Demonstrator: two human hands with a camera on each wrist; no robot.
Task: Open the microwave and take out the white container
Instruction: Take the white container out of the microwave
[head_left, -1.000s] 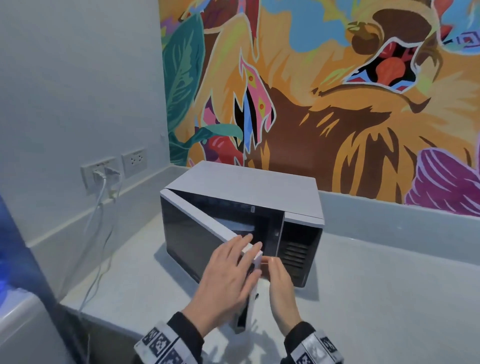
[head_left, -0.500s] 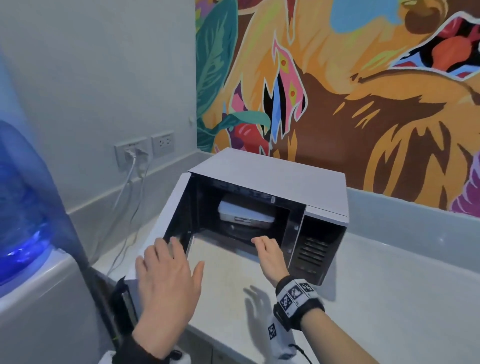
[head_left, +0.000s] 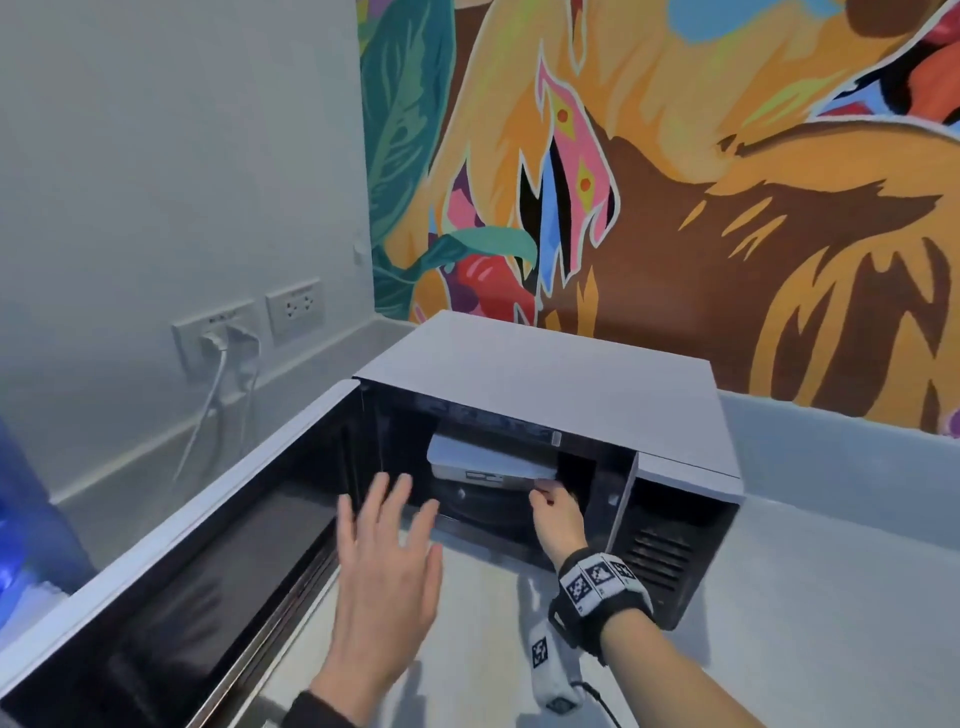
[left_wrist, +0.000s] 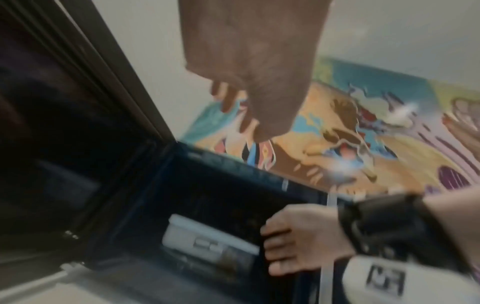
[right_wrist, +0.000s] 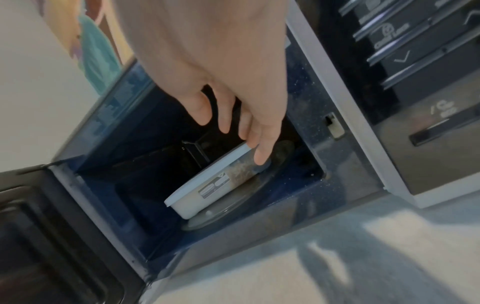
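Observation:
The grey microwave (head_left: 545, 374) stands on the counter with its door (head_left: 208, 519) swung wide to the left. Inside, a white lidded container (head_left: 483, 460) sits on the glass turntable (right_wrist: 233, 201). My right hand (head_left: 550, 501) reaches into the cavity and grips the container's right end, fingers over the lid (right_wrist: 207, 174) and one finger on its side. My left hand (head_left: 389, 514) hovers open with spread fingers in front of the cavity, left of the container and touching nothing. The left wrist view shows the container (left_wrist: 197, 236) and the right hand (left_wrist: 285, 242) blurred.
The microwave's dark control panel (head_left: 670, 551) is right of the cavity. Wall sockets with white plugs and cables (head_left: 223, 338) are at the left, a blue water bottle (head_left: 21, 545) at the far left. Pale counter (head_left: 805, 597) extends to the right, below a painted wall.
The door went from nearly closed to wide open. My right hand moved from the cavity mouth onto the container's right end. My left hand left the door and moved toward the opening.

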